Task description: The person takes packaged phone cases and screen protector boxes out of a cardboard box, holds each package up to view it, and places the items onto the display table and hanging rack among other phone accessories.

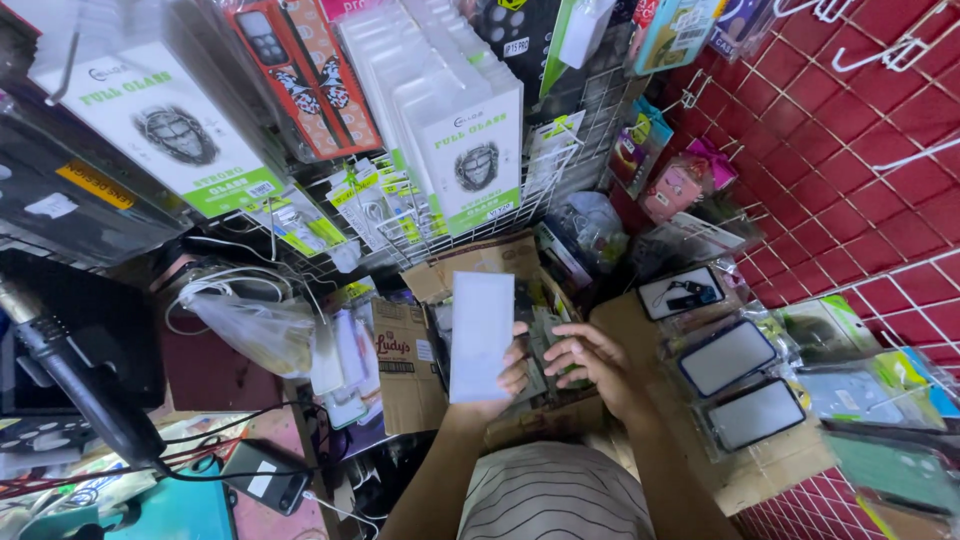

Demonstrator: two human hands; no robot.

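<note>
head view, looking down over a crowded stall. left hand (508,372) pinches a flat white rectangular sleeve (481,336) along its right edge, thumb on the near face, the other fingers hidden behind it; the sleeve stands upright and face-on to the camera, probably so its front can be looked over. it hangs above an open cardboard box (470,262) packed with more flat packets, not touching them. right hand (585,358) is half-spread, fingers curled down onto the packets in the box just beside the sleeve, touching them but pinching nothing that i can see; it reads as riffling through or holding a place in the stack. a smaller brown printed carton (404,366) sits just left of the box. to the right, black-rimmed screen protectors in clear bags (742,384) lie flat in a row on a cardboard-topped counter (760,470), faces up, likely for quick picking. packaged glass protectors (470,150) hang on a wire rack above, fronts outward for display. red wire grid wall (850,150) at right carries bare hooks. a black cable and tool (75,385) cross lower left.
</note>
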